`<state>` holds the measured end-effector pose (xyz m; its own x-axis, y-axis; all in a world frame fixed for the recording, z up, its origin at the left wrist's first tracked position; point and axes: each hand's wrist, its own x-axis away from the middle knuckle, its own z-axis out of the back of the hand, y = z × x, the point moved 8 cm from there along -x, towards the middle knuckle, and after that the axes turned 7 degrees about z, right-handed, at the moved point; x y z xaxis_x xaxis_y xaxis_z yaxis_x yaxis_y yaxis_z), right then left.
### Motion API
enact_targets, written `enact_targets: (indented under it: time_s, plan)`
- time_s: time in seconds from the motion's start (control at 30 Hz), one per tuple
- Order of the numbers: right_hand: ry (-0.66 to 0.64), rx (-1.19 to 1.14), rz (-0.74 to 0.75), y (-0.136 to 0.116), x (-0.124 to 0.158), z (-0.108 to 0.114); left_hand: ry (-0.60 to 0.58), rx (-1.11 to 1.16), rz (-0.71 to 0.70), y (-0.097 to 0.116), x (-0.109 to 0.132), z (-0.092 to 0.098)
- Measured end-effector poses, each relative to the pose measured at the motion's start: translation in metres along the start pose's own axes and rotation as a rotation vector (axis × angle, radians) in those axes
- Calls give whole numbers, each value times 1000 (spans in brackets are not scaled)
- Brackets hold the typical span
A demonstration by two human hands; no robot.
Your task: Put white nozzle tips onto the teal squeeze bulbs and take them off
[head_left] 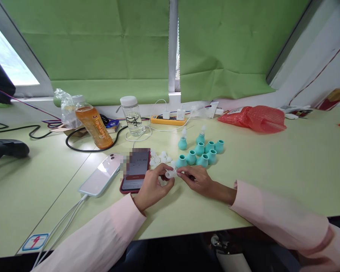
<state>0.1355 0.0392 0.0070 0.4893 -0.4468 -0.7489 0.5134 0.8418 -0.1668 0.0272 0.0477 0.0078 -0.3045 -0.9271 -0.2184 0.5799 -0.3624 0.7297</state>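
Between my two hands is a small translucent white plastic piece (170, 174), tube-like with an open round end facing left. My left hand (155, 184) pinches it with thumb and fingers. From the right, the fingertips of my right hand (197, 179) are closed on its other end. Just beyond my hands lie several loose translucent white pieces (160, 157). Several teal rubber bulbs (200, 149) stand in a group past my right hand, most with their round mouths open upward. Two at the back, one of them this bulb (182, 143), carry white tips.
A red-cased phone (134, 170) lies by my left hand, with a white phone (100, 175) on a cable to its left. Farther back are an orange drink bottle (94, 126), a clear water bottle (133, 117), an orange power strip (168, 120) and a red bubble-wrap bag (255, 118).
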Motion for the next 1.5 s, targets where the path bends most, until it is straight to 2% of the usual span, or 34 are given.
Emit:
enact_targets:
  time_s: [0.23,0.57,0.8,1.07,1.33,1.5]
  plan:
    - [-15,-3,-1,-2,-2,1,15,8,-16,1,0,1]
    - [51,-34,104,-9,-4,5,35,-12,-32,2,0,3]
    - [76,-45,118,-11,-3,8,47,-31,-44,1,1,2]
    - [87,-206,41,-12,-8,11,33,-53,-57,2,2,1]
    - [137,-255,47,-12,-7,13,38,14,-45,0,1,1]
    - [194,-225,94,-14,-7,17,1,98,-26,-5,1,-1]
